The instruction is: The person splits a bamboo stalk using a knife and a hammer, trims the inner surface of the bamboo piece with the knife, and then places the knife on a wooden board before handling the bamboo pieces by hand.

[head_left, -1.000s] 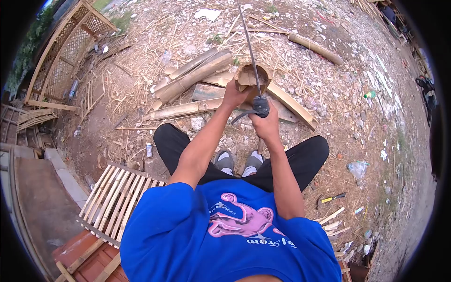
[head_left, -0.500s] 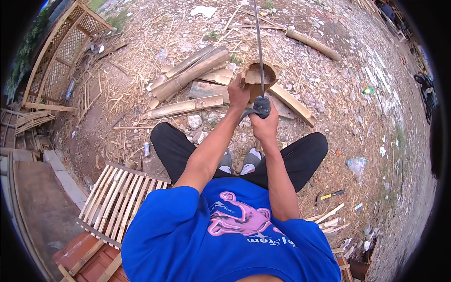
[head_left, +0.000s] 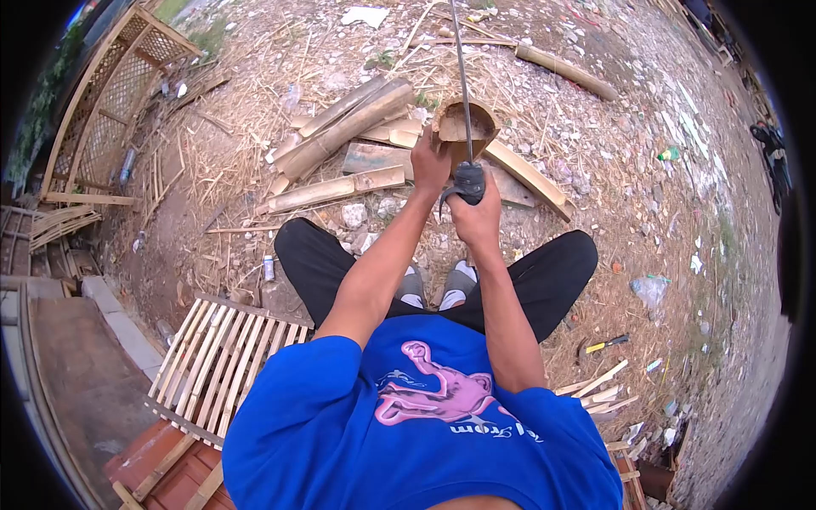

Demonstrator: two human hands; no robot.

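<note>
In front of my knees, my left hand (head_left: 431,161) is closed on the left edge of a thick split bamboo piece (head_left: 486,123), whose hollow end faces up toward me. My right hand (head_left: 478,214) grips the black wrapped handle (head_left: 469,181) of a long-bladed knife. Its narrow blade (head_left: 462,81) is seen edge-on, pointing away from me and crossing in front of the bamboo's open end. Whether the blade touches the bamboo I cannot tell. The lower part of the bamboo is hidden behind my hands and the handle.
Bamboo lengths (head_left: 348,127) and a weathered board (head_left: 374,160) lie beyond my hands. A slatted rack (head_left: 212,353) stands at my left. A yellow-and-black-handled tool (head_left: 605,343) and thin strips (head_left: 599,391) lie at my right. A lattice frame (head_left: 106,106) stands far left.
The knife's handle and blade have shifted slightly to the left. The top of the bamboo piece has also moved a little left and up. Both hands keep their grip.
</note>
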